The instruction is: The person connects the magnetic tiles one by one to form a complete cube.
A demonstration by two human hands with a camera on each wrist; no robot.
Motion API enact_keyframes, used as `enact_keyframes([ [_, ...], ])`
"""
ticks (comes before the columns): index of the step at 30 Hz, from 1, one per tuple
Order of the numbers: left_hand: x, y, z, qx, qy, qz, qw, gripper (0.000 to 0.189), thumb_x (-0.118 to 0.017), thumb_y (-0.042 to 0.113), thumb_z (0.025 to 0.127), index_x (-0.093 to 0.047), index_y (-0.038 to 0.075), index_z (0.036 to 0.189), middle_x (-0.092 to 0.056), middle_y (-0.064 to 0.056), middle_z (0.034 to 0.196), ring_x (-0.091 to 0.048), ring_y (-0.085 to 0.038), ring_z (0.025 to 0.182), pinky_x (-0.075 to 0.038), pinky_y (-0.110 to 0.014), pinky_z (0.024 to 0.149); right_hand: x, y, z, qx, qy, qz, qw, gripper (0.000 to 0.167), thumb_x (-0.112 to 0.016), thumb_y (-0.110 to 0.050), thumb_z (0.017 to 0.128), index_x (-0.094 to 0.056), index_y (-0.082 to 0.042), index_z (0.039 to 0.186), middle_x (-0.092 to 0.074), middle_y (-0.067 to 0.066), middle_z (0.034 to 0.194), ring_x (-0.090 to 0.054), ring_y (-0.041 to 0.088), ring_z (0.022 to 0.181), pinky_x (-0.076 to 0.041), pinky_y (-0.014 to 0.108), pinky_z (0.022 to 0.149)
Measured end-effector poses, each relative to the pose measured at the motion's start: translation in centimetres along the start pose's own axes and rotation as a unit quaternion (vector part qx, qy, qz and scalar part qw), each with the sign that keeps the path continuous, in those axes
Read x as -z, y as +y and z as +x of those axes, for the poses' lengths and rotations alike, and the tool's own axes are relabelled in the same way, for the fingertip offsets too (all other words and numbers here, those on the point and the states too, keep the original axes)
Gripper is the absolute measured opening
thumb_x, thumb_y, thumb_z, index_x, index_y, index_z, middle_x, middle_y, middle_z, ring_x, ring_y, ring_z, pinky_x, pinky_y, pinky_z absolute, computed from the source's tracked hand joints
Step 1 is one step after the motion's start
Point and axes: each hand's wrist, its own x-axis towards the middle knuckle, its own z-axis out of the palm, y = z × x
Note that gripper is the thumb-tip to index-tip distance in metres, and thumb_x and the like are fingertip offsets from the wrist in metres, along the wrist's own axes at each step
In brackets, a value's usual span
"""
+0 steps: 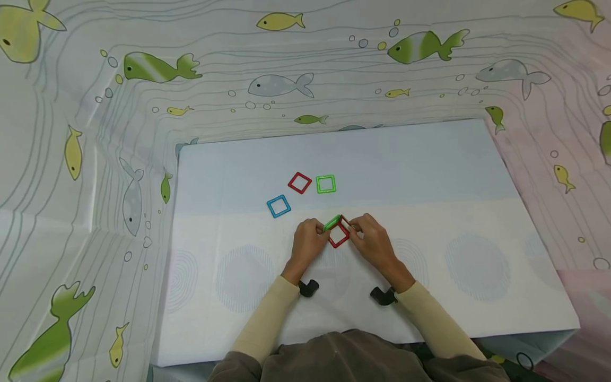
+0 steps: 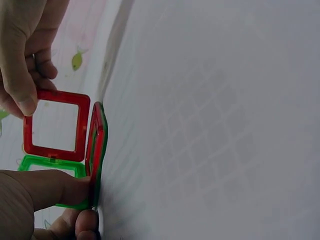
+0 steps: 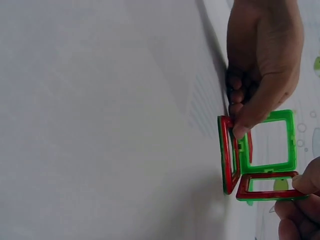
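Several open square plastic building tiles are joined at their edges between my two hands. One red tile (image 1: 342,242) lies flat on the table. At its far left side a green tile (image 1: 331,222) stands up, and my left hand (image 1: 309,243) pinches it between thumb and fingers. On the far right side a red tile (image 2: 82,125) stands upright; my right hand (image 1: 374,244) pinches its outer edge. The standing tiles meet at a corner in the right wrist view, where the green tile (image 3: 292,140) shows fully. Fingertips hide parts of the edges.
Beyond the hands, a blue tile (image 1: 279,206), a red tile (image 1: 307,188) and a green tile (image 1: 326,191) lie flat and apart. A pale cloth covers the table (image 1: 406,159). Fish-patterned sheeting (image 1: 229,32) surrounds it. Black devices (image 1: 382,296) sit at both wrists.
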Motion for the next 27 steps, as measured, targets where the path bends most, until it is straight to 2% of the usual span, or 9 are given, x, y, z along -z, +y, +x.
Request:
enact_keyframes([
  [16, 0.02, -0.10, 0.11, -0.004, -0.006, -0.002, 1.0000, 0.015, -0.078, 0.019, 0.086, -0.071, 0.005, 0.088, -0.067, -0.005, 0.085, -0.060, -0.019, 0.081, -0.050, -0.032, 0.069, -0.79, 0.24, -0.46, 0.009, 0.012, -0.012, 0.9998, 0.012, -0.072, 0.003, 0.084, -0.067, 0.000, 0.094, -0.059, 0.011, 0.083, -0.064, 0.022, 0.075, -0.054, 0.033, 0.060],
  [27, 0.13, -0.29, 0.24, -0.008, -0.018, 0.001, 0.9998, 0.019, -0.078, 0.020, 0.087, -0.068, 0.005, 0.086, -0.062, -0.004, 0.079, -0.053, -0.016, 0.075, -0.044, -0.029, 0.065, -0.88, 0.12, -0.39, 0.017, 0.013, -0.016, 0.9996, 0.011, -0.071, 0.003, 0.086, -0.066, 0.000, 0.095, -0.058, 0.011, 0.084, -0.066, 0.023, 0.078, -0.056, 0.033, 0.062],
])
